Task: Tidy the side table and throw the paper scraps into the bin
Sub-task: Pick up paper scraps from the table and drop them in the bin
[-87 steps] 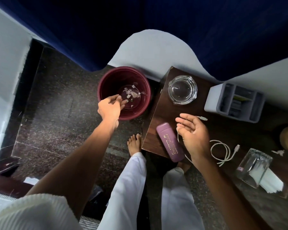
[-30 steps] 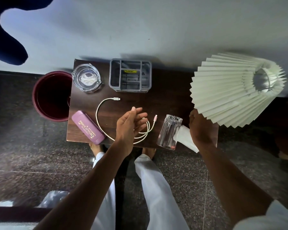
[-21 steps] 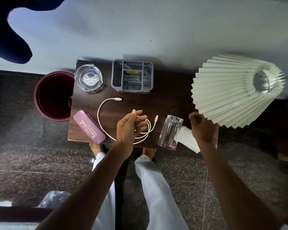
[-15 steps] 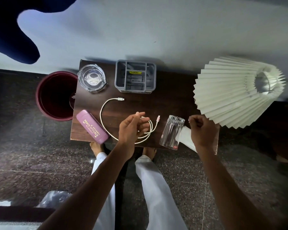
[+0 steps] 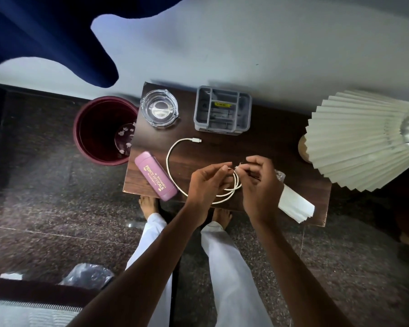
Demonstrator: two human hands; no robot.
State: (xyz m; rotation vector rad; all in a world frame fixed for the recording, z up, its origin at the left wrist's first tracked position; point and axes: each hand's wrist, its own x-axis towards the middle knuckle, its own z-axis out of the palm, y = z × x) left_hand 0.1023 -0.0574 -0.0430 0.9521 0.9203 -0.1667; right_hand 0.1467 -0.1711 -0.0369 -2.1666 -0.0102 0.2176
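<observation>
Hands meet over the white cable (image 5: 167, 162) on the worktop (image 5: 269, 147). The left hand (image 5: 206, 185) and the right hand (image 5: 260, 187) each have a grip that pinches the cable near its loops. Small paper scraps (image 5: 125, 138) lie in the red bin (image 5: 92, 138) on the floor (image 5: 45, 208), just beside the worktop. So the step looks like tidying the cable. Next, I think, it needs winding into a neat coil, so it does not tangle
</observation>
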